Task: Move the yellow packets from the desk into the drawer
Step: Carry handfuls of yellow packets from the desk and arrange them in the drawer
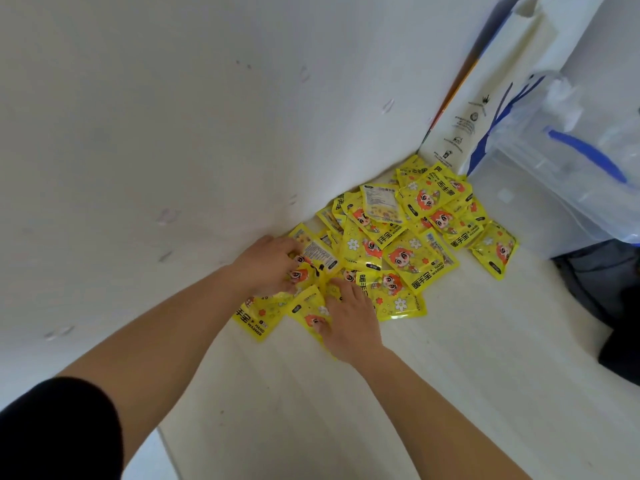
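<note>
Several yellow hand-warmer packets point(401, 237) with a red-haired cartoon figure lie in a loose heap on the pale desk point(415, 393), pushed up against the white wall. My left hand point(266, 268) grips packets at the heap's near left end, fingers curled into them. Beside it, my right hand point(349, 323) pinches a packet point(308, 306) at the front of the heap, thumb on its face. Both forearms reach in from the lower left. No drawer is in view.
A white paper bag point(485, 109) with blue handles leans in the corner behind the heap. A clear plastic bag point(568, 174) with a blue strip sits to its right. Something dark point(609, 299) lies at the desk's right edge. The white wall point(173, 133) borders the left side.
</note>
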